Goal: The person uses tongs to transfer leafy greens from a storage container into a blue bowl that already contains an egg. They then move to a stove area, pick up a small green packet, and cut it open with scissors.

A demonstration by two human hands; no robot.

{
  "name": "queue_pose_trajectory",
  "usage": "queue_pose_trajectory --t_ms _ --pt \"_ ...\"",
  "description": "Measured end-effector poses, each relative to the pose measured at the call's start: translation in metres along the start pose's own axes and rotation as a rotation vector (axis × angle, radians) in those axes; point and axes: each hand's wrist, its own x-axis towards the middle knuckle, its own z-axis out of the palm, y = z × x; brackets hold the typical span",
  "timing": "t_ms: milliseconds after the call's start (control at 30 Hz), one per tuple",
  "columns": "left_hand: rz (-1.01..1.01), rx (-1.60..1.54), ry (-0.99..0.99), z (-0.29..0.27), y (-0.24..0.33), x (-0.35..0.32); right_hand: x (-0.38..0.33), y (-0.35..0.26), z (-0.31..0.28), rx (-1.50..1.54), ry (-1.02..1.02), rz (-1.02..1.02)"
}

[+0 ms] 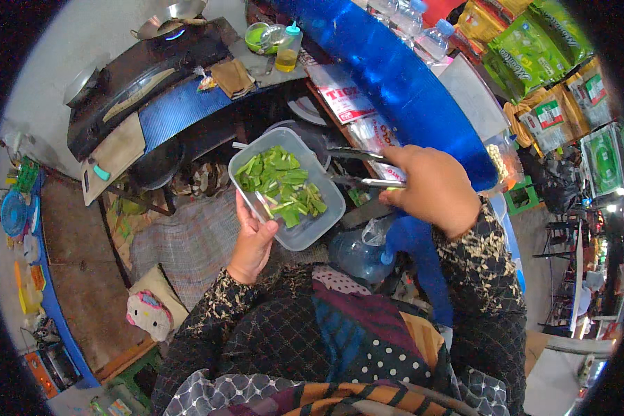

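Open room lies above the container, while the metal utensil obstructs its right side

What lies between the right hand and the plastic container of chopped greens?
The tongs, held in the right hand, with their tips pointing toward the plastic container; the head view shows this.

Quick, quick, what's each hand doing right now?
Left hand: holding a clear plastic container of chopped green leaves.
Right hand: closed around metal tongs.

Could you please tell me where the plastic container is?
The plastic container is near the head view's centre, in the left hand, with the right hand to its right.
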Motion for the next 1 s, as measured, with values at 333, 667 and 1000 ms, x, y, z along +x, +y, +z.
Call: queue_pose_trajectory --t_ms 333,667,1000 --pt "0.084 -0.034 -0.001 0.034 0.014 0.001 0.003 -0.039 0.006 -0.19 0.088 -0.266" --pt "0.112 -0.047 0.074 0.039 0.019 -0.012 0.021 -0.056 0.021 -0.22 0.11 -0.334" --pt "0.098 -0.099 0.053 0.032 0.025 -0.029 0.037 -0.079 -0.018 -0.212 0.193 -0.301"
